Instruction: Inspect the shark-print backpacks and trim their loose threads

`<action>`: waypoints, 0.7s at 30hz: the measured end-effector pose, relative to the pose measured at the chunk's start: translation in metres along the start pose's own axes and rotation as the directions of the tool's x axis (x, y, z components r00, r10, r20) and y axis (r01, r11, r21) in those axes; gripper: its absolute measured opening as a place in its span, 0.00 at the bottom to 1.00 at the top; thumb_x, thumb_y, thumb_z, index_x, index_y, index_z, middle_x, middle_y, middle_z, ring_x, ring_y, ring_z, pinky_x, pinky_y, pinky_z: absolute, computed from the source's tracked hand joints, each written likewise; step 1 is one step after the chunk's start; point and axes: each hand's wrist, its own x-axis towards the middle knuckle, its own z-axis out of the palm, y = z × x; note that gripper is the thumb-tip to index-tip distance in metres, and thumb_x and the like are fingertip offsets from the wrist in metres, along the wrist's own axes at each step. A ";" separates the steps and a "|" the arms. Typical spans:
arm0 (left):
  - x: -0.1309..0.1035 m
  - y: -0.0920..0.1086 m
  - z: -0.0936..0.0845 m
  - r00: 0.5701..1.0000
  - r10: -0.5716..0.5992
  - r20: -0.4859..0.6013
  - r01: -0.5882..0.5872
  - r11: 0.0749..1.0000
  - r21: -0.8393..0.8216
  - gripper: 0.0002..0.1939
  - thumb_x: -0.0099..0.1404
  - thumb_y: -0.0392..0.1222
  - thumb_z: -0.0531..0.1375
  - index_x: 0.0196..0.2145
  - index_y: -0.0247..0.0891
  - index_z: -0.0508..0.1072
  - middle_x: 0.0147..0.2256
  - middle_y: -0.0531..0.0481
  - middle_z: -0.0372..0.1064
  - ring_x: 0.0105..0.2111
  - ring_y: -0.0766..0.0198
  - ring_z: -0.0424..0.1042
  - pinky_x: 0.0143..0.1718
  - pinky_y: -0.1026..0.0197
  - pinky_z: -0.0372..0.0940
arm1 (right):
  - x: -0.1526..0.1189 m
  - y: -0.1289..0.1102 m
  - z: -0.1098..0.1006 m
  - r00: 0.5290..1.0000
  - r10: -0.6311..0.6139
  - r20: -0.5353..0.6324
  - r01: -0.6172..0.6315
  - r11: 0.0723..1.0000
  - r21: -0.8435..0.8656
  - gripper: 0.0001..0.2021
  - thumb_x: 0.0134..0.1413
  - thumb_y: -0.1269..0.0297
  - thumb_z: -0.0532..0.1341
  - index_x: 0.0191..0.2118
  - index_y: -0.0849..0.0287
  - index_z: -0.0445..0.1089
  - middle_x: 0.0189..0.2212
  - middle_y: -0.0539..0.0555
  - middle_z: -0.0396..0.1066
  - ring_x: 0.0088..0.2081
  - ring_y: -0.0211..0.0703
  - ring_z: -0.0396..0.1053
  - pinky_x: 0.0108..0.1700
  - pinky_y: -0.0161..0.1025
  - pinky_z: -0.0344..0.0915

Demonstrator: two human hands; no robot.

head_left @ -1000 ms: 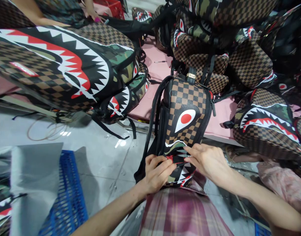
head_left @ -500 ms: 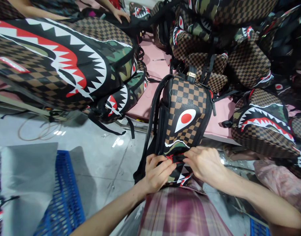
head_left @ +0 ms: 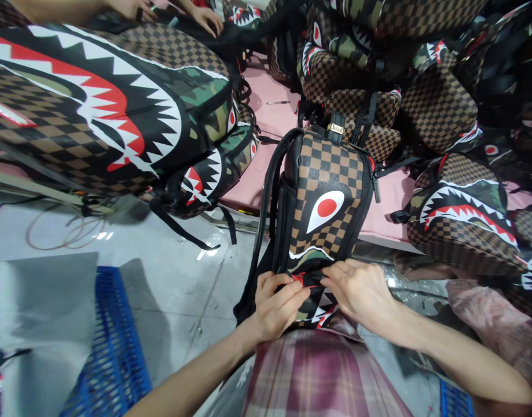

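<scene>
In front of me a checkered backpack (head_left: 330, 168) with a red-and-white eye print leans from the table edge toward my lap. My left hand (head_left: 279, 304) grips the fabric at an opening in its side, fingers curled over the edge. Opposite it, my right hand (head_left: 359, 289) pinches the black edge of that same opening. Red lining or thread (head_left: 299, 279) shows between the hands. Whatever small part the fingertips hold is hidden. A black shoulder strap (head_left: 266, 214) hangs along the backpack's left side.
A pink-topped table (head_left: 270, 95) carries several similar bags. A large shark-mouth backpack (head_left: 196, 55) lies at left, and a smaller one (head_left: 457, 214) at right. A co-worker's hand (head_left: 207, 20) is at the far side. A blue crate (head_left: 118, 341) stands on the floor.
The view has shifted slightly. Both my hands stay at the backpack's opening with hardly any movement. At upper left, another of the co-worker's hands has come into view.
</scene>
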 end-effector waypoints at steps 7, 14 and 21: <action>0.002 0.001 0.001 1.000 -0.007 -0.026 0.007 1.000 0.010 0.08 0.60 0.29 0.56 0.31 0.37 0.74 0.27 0.51 0.72 0.32 0.63 0.64 0.35 0.57 0.56 | 0.000 0.002 0.001 1.000 -0.020 0.003 0.020 0.999 0.028 0.11 0.60 0.64 0.52 0.35 0.59 0.71 0.28 0.51 0.72 0.30 0.39 0.67 0.26 0.37 0.46; 0.001 0.000 0.001 1.000 -0.002 0.002 0.002 1.000 0.008 0.08 0.60 0.30 0.56 0.31 0.37 0.74 0.28 0.51 0.73 0.32 0.63 0.65 0.35 0.57 0.56 | 0.003 -0.003 0.003 1.000 -0.024 0.004 0.024 1.000 0.010 0.11 0.60 0.66 0.52 0.30 0.59 0.68 0.26 0.51 0.70 0.27 0.38 0.65 0.25 0.38 0.40; -0.004 0.000 0.003 1.000 -0.009 -0.011 0.010 1.000 0.014 0.08 0.60 0.30 0.57 0.32 0.38 0.75 0.28 0.51 0.73 0.32 0.62 0.65 0.35 0.56 0.57 | 0.006 -0.001 0.003 0.999 0.039 0.002 -0.039 0.989 0.141 0.11 0.59 0.68 0.51 0.31 0.60 0.70 0.27 0.52 0.71 0.28 0.39 0.67 0.26 0.35 0.49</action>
